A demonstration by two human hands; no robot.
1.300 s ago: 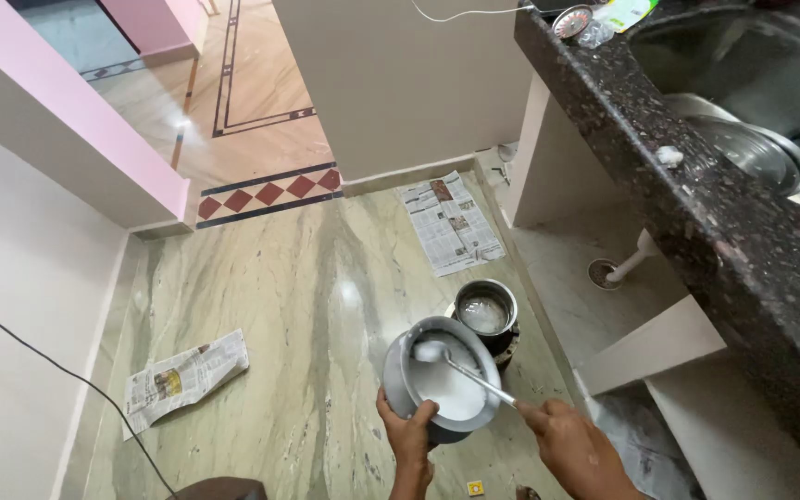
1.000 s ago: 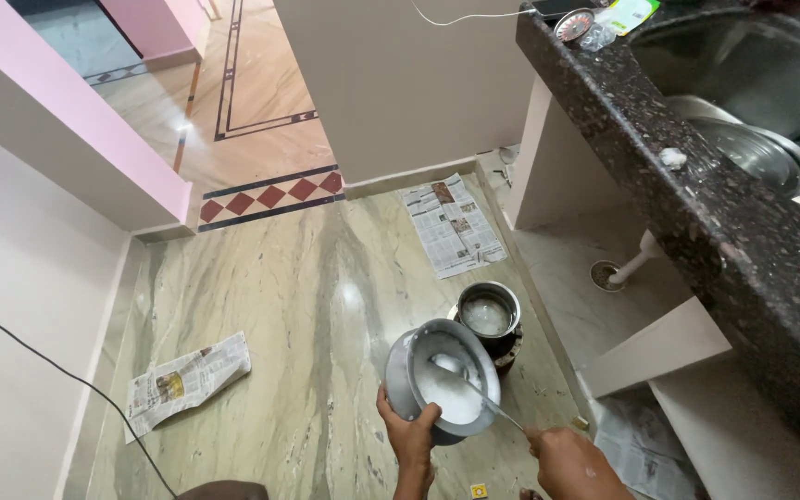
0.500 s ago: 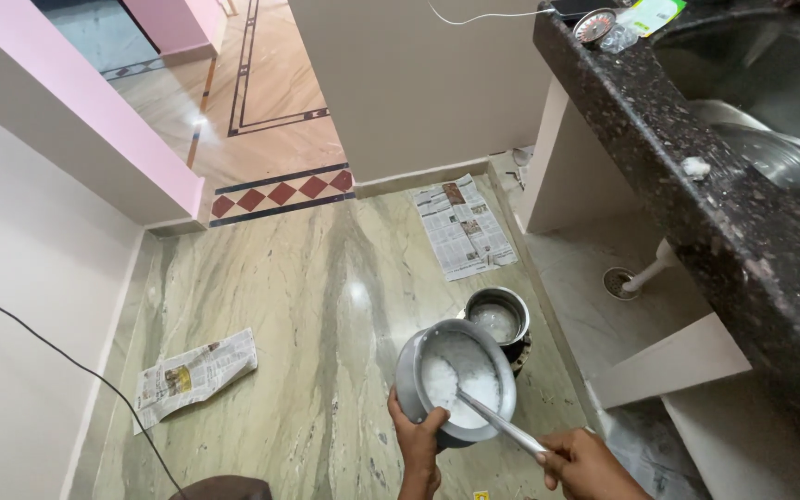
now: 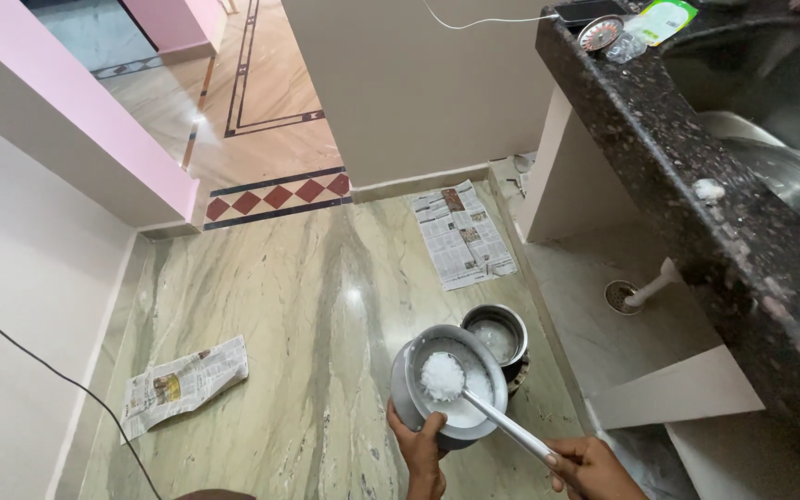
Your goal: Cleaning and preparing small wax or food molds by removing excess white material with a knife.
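My left hand (image 4: 421,453) grips the near rim of a round steel pot (image 4: 403,381) holding white cooked rice, raised over the floor. In my right hand (image 4: 591,466) is the handle of a steel ladle (image 4: 500,420), its bowl heaped with white rice (image 4: 442,375) above the pot's mouth. Just behind the pot, on the floor, stands a second, smaller steel pot (image 4: 496,335) with a whitish content.
A dark granite counter (image 4: 687,194) with a steel sink (image 4: 770,139) runs along the right. Newspaper sheets lie on the marble floor at the far wall (image 4: 460,231) and at the left (image 4: 182,381). A black cable (image 4: 39,366) crosses the left wall. A drain pipe (image 4: 645,289) sits under the counter.
The ladle has dipped into the pot and come up loaded with rice. My view has shifted a little toward the right; the pot stays in my left hand.
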